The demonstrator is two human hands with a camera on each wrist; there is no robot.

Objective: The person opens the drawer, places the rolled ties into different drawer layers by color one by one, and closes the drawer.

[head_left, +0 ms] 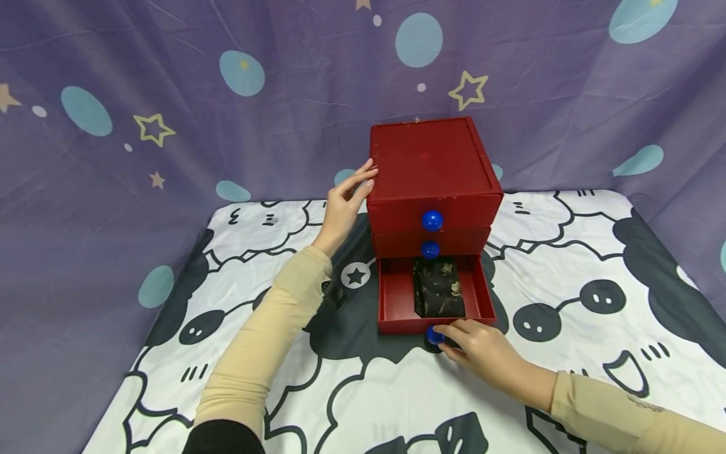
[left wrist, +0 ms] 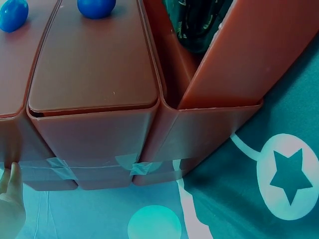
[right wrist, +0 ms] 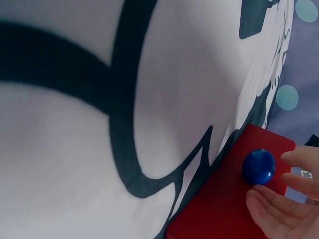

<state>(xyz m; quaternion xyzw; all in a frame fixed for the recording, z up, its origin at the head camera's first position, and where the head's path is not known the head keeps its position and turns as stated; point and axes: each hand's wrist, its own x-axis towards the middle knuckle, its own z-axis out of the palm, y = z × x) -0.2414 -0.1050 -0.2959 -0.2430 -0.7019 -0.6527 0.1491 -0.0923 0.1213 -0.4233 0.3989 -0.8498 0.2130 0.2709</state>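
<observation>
A red drawer cabinet (head_left: 433,164) with blue knobs stands on the cloth, its bottom drawer (head_left: 394,296) pulled out. Inside this drawer lies a folded dark cloth item with a gold floral pattern (head_left: 439,290); its kind cannot be told. My left hand (head_left: 347,205) rests its extended fingers against the cabinet's left side near the top. At the front of the bottom drawer, my right hand (head_left: 484,353) holds its thumb and fingers around the blue knob (right wrist: 258,167). The middle (head_left: 430,250) and top knobs (head_left: 432,221) sit on closed drawers.
A white and dark cartoon-print cloth (head_left: 351,384) covers the table. Behind the cabinet hangs a purple curtain (head_left: 317,113) with stars and dots. Strips of clear tape (left wrist: 62,169) cross the cabinet's side in the left wrist view.
</observation>
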